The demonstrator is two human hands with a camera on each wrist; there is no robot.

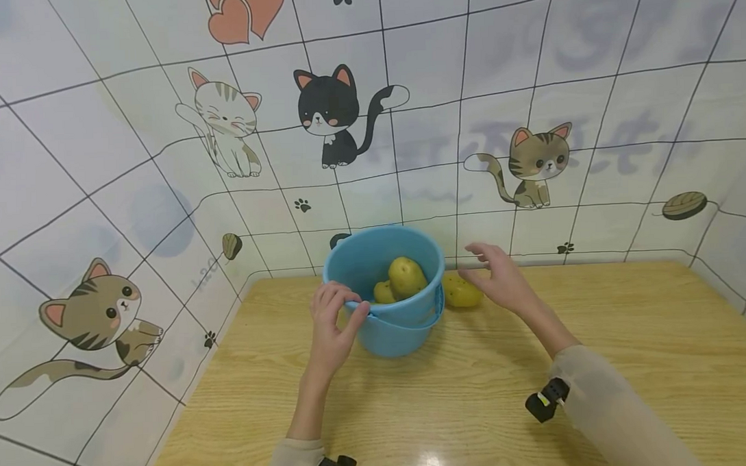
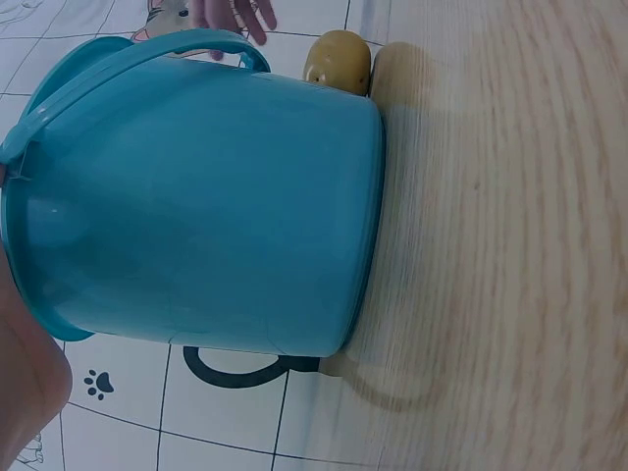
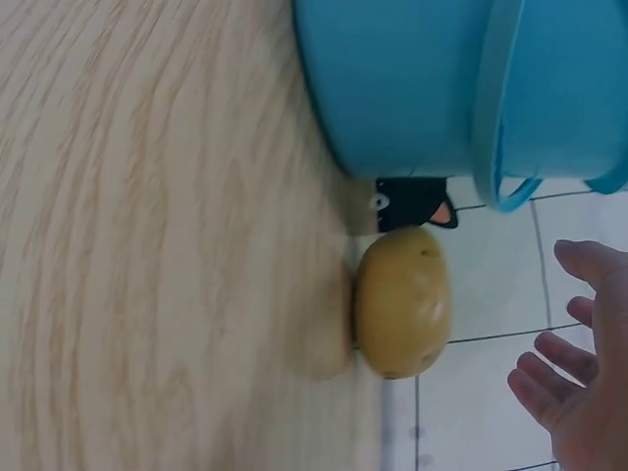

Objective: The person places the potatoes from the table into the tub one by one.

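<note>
A blue bucket (image 1: pixel 394 336) with its handle hanging down stands upright at the back of the table. Inside it lie several potatoes, a large one (image 1: pixel 407 278) on top. My left hand (image 1: pixel 333 327) holds the bucket's rim at the near left, fingers over the edge and thumb along the front. To the right of the bucket, a single potato (image 3: pixel 402 302) lies on the table. My right hand (image 1: pixel 501 281) is spread just above and right of that potato, fingers apart and holding nothing. In the left wrist view the left hand's fingers are mostly out of frame.
The wooden table (image 1: pixel 598 335) meets a tiled-pattern wall (image 1: pixel 432 148) printed with cartoon cats right behind the bucket. Another wall (image 1: pixel 70 223) runs along the left side. A wrist camera (image 1: pixel 547 400) sits on the right sleeve.
</note>
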